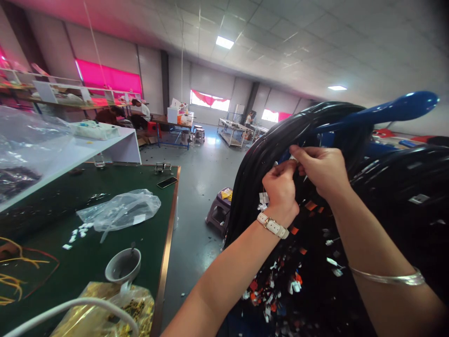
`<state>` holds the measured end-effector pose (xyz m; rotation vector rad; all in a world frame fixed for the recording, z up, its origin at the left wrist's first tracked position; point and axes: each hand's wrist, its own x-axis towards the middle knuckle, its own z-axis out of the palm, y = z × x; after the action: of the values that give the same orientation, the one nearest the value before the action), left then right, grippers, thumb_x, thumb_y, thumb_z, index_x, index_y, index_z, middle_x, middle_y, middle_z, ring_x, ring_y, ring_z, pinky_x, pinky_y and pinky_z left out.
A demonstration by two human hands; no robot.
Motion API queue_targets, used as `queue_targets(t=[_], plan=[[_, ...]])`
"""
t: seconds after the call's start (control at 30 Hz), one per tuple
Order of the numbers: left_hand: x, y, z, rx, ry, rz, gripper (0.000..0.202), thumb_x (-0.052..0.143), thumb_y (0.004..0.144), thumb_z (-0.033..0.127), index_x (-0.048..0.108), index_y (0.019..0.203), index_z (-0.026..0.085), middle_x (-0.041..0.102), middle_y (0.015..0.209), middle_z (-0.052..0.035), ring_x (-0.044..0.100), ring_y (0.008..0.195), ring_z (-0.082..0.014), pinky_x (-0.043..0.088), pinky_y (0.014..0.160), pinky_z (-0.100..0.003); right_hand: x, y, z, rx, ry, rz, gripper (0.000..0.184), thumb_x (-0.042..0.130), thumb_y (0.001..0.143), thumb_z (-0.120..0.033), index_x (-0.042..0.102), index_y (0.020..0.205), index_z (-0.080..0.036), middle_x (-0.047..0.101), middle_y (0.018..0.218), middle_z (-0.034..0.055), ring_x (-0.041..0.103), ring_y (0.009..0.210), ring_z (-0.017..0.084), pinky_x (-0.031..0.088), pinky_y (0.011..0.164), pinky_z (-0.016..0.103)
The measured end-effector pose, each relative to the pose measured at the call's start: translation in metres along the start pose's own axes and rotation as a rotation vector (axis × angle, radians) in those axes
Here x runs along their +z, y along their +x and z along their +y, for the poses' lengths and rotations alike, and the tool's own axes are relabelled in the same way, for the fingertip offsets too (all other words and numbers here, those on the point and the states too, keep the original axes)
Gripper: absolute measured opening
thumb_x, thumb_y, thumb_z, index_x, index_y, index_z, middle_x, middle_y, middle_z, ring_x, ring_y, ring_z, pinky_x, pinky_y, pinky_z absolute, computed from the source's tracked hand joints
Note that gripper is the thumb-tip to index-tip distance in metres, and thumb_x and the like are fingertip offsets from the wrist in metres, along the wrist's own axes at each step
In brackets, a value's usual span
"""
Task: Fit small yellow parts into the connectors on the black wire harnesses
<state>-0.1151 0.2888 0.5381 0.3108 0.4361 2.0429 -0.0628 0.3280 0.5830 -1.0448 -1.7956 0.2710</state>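
My left hand [281, 187], with a white-strapped watch on its wrist, is closed in a pinch in front of a thick bundle of black cables [257, 161]. Right beside it, my right hand [324, 171] pinches too, and the fingertips of both hands meet. Something small and pale shows between them, too covered by the fingers to name. The bundle hangs over a blue rack arm [396, 108] with a rounded tip. White connectors [263, 199] dangle near my left wrist, and below are more white and orange connectors [268, 295].
At left, a green-topped bench [150, 243] carries a clear plastic bag [126, 208], a grey bowl [123, 266], a phone [167, 182] and a bag of gold-coloured parts [136, 304]. A stool [218, 213] stands on the floor beyond. Several people sit or stand farther back.
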Motion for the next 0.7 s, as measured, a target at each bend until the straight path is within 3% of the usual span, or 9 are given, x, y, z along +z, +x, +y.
queue_targets(t=[0.17, 0.4, 0.7], plan=[[0.0013, -0.0006, 0.0000, 0.009, 0.011, 0.010, 0.005, 0.070, 0.070, 0.020, 0.070, 0.068, 0.016, 0.071, 0.080, -0.0047, 0.066, 0.085, -0.0177, 0.050, 0.076, -0.029, 0.0016, 0.0014, 0.0043, 0.000, 0.008, 0.021, 0.038, 0.068, 0.073, -0.058, 0.076, 0.075, -0.021, 0.056, 0.049, -0.0010, 0.050, 0.046, 0.015, 0.036, 0.045, 0.029], [0.0007, 0.0006, 0.0010, -0.002, 0.017, -0.016, 0.010, 0.064, 0.075, 0.011, 0.068, 0.067, 0.016, 0.067, 0.074, -0.0016, 0.062, 0.073, -0.0120, 0.045, 0.064, -0.023, 0.0007, 0.0000, 0.0029, 0.003, 0.060, -0.009, 0.036, 0.069, 0.073, -0.058, 0.073, 0.067, -0.023, 0.053, 0.048, -0.0026, 0.049, 0.045, 0.013, 0.035, 0.044, 0.027], [-0.0016, 0.0022, -0.0021, -0.042, -0.012, -0.026, 0.009, 0.072, 0.077, 0.020, 0.066, 0.073, 0.015, 0.061, 0.069, 0.0015, 0.054, 0.061, -0.0078, 0.039, 0.058, -0.021, 0.0018, -0.0017, -0.0008, 0.029, 0.111, -0.017, 0.032, 0.069, 0.075, -0.052, 0.069, 0.061, -0.023, 0.051, 0.047, -0.0027, 0.046, 0.043, 0.012, 0.034, 0.043, 0.027]])
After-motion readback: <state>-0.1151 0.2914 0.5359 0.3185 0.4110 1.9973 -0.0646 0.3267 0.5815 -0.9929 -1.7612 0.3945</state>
